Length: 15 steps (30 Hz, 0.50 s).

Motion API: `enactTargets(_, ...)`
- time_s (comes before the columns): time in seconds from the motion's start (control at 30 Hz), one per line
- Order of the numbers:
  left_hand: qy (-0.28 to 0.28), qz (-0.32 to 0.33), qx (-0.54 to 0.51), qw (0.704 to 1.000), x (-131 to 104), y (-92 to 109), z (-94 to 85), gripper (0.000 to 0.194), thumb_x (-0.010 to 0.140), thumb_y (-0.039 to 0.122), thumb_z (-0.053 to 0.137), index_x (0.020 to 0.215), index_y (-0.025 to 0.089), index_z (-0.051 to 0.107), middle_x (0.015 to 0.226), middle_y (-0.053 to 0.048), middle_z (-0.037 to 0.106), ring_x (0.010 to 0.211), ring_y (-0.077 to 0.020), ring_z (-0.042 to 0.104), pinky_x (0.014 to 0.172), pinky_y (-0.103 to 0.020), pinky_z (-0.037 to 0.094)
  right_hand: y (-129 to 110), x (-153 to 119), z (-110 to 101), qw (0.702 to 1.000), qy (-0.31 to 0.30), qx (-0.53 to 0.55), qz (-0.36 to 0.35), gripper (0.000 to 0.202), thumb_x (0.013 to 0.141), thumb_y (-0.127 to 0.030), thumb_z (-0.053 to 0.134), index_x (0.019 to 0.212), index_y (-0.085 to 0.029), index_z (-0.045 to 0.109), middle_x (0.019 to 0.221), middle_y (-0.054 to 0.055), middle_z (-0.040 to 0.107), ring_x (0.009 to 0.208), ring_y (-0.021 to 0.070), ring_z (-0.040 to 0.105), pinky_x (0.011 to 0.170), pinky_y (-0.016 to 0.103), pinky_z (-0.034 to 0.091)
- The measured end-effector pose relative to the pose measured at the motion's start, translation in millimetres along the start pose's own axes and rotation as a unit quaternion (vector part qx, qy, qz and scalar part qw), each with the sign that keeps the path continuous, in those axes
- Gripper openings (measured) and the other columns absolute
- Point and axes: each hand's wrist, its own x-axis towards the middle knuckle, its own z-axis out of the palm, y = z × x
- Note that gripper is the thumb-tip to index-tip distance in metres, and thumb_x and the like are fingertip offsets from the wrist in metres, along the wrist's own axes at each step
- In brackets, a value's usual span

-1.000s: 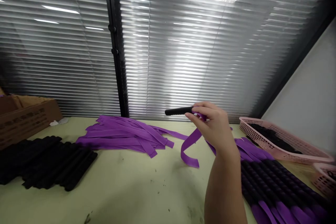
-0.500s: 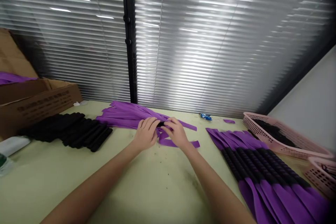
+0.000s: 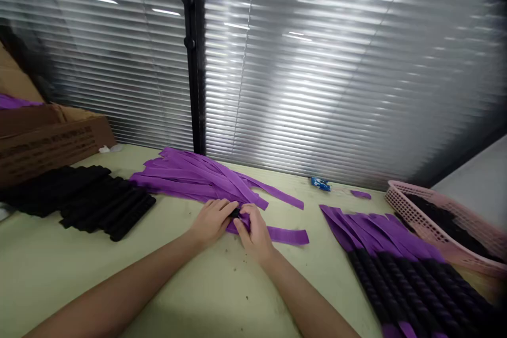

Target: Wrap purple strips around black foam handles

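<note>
My left hand [image 3: 214, 222] is closed around a black sleeve [image 3: 235, 213], most of which its fingers cover. Against the sleeve's right end, my right hand [image 3: 254, 229] pinches a purple strap [image 3: 287, 235], whose free end sticks out to the right. Whether the strap runs inside the sleeve cannot be seen. Just behind both hands lies a loose pile of purple straps [image 3: 190, 171]. Left of them is a row of black sleeves [image 3: 87, 198] side by side. On the right, several purple straps with black sleeves around their middles [image 3: 412, 274] are laid out together.
A cardboard box [image 3: 55, 137] stands at the left, purple material showing in it. At the right is a pink basket [image 3: 447, 237] with black pieces inside. A small blue packet [image 3: 320, 184] and a short purple piece [image 3: 360, 195] lie near the window blinds [image 3: 297, 90].
The view has shifted, and both hands appear lower in it. They have drawn away from the strap pile, still holding the sleeve and strap together.
</note>
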Motion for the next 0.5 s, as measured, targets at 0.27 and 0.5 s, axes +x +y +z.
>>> enactTargets(0.27,-0.007,-0.031,-0.054,0.998,-0.7,-0.8,-1.2,0.039,0.088,0.010,0.044,0.125,0.020,0.052,0.098,-0.006,0.062,0.089,-0.0217,0.056,0.078,-0.035,0.042,7.9,-6.5,1.2,0.998,0.033,0.050,0.031,0.029,0.090,-0.029,0.058,0.113,-0.023,0.041,0.116,0.010,0.053,0.109,0.0213,0.054,0.090,0.039,0.048)
enactTargets(0.5,0.018,-0.020,-0.056,0.998,-3.6,-2.5,-0.6,0.039,0.087,0.008,0.042,0.122,0.018,0.054,0.098,-0.007,0.063,0.087,-0.0204,0.056,0.076,-0.033,0.043,4.7,-2.4,-6.2,0.997,0.046,0.062,0.003,0.007,0.089,-0.019,0.060,0.092,-0.022,0.054,0.094,0.005,0.059,0.100,0.0200,0.057,0.085,0.036,0.048)
